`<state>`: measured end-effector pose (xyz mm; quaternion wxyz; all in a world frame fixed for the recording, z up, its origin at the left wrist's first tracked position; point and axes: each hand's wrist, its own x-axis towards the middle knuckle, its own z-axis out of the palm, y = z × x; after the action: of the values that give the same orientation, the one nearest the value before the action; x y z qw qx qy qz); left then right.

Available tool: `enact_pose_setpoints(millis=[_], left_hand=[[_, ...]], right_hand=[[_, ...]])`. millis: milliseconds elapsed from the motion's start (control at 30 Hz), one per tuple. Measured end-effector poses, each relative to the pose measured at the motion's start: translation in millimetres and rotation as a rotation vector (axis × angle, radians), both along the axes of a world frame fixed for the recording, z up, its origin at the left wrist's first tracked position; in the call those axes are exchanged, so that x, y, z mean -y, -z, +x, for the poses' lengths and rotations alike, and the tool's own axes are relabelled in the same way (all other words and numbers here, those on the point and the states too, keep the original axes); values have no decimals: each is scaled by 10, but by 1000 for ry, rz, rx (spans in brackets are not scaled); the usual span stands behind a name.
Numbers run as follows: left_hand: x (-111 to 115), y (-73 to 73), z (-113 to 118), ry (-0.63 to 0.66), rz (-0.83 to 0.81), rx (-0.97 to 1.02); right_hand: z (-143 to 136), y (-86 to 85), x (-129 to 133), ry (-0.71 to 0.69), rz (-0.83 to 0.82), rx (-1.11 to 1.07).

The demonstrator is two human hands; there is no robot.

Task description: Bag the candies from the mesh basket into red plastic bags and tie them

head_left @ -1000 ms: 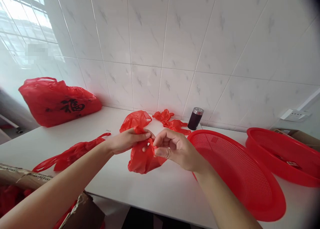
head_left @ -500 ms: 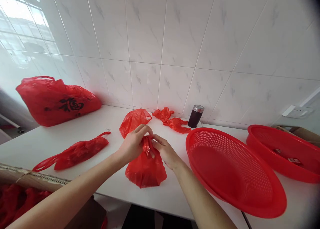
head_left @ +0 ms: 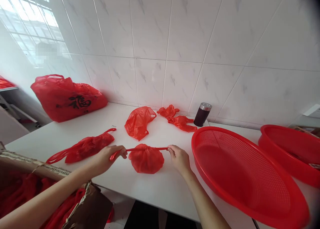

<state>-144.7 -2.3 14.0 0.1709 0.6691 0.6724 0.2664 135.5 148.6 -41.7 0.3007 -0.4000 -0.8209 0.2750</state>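
A white tiled wall is fronted by a white table, its right side taken up by a wide red basket, with a second red basket seen beyond it. At the lower left, red material is held in a torn-edged cardboard box; a bulky red bag, printed in black, is set against the wall at the table's far left. A long red bag is laid in front of it, and a loose red bag is spread just behind the work.

In the middle — directly between the two hands — is seen a small gathered red bag, apparently rested on the table, its wider axis run left to right. Crumpled red plastic and a dark bottle are placed near the wall.

The left strand is gripped in the curled fingers of the left hand, with a tail left protruding; the right strand is pinched at its end by the right hand. Both strands are drawn nearly straight in opposite directions from the bag's neck — neither hand is placed clearly nearer to it.
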Motion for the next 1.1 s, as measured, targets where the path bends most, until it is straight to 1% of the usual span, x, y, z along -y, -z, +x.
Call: enact_pose_setpoints(millis=[33, 100, 133, 200, 300, 400, 500, 633, 767, 867, 933, 1000, 1100], left_hand=[[0, 17, 16, -14, -5, -3], [-94, 42, 110, -79, 42, -21], [-181, 54, 175, -117, 79, -30], [-404, 99, 311, -174, 142, -38], [-746, 237, 477, -185, 157, -49], [-979, 424, 572, -161, 118, -73], [-1072, 567, 599, -147, 77, -110], [-1105, 671, 573, -131, 6, -158], [-1232, 780, 539, -207, -95, -201], [-1368, 861, 539, -266, -173, -255], [-1436, 898, 554, -283, -208, -296], [-1471, 922, 573, -287, -228, -332], [-1463, 943, 599, -299, -235, -372]], right_hand=[[-14, 53, -19, 35, -48, 10], [-116, 92, -23, 125, -133, 11], [-199, 86, -11, 173, -155, 8], [-405, 58, 27, 244, -126, -2], [-717, 84, 80, 252, -38, 18], [-892, 234, 83, 214, 19, 153], [-851, 408, 14, 216, 75, 264], [-592, 543, -188, 262, 120, 315], [-395, 634, -403, 323, 136, 364], [-363, 702, -485, 328, 135, 399], [-372, 735, -502, 321, 133, 424], [-383, 751, -503, 315, 130, 445], [-382, 744, -490, 313, 115, 455]])
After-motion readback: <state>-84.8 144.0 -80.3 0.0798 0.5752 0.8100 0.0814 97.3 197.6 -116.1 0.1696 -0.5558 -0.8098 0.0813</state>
